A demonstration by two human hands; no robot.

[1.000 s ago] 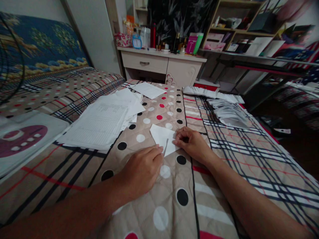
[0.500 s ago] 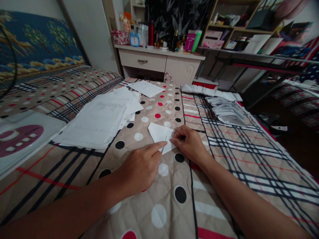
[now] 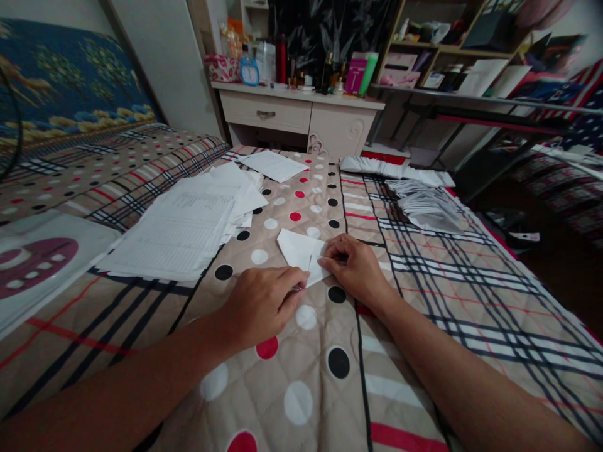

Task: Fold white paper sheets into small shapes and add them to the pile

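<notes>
A small folded sheet of white paper (image 3: 298, 249) lies on the patterned bedspread in front of me. A short dark slit or fold line shows near its middle. My right hand (image 3: 351, 267) pinches the paper's right side between thumb and fingers. My left hand (image 3: 268, 301) is at its near left edge, fingers bent and thumb close to the index finger, pinching the paper's near corner. The fingertips hide part of that corner.
Left of the paper lies a pile of printed sheets (image 3: 164, 229), with a white bag (image 3: 42, 257) beyond it. More white sheets (image 3: 273, 165) lie further back. Folded paper pieces (image 3: 424, 204) are stacked at the right. A white dresser (image 3: 264, 113) stands behind the bed.
My left hand's index finger, stretched along the paper before, has drawn back and bent, with the thumb now at the near corner. The right hand keeps its pinch.
</notes>
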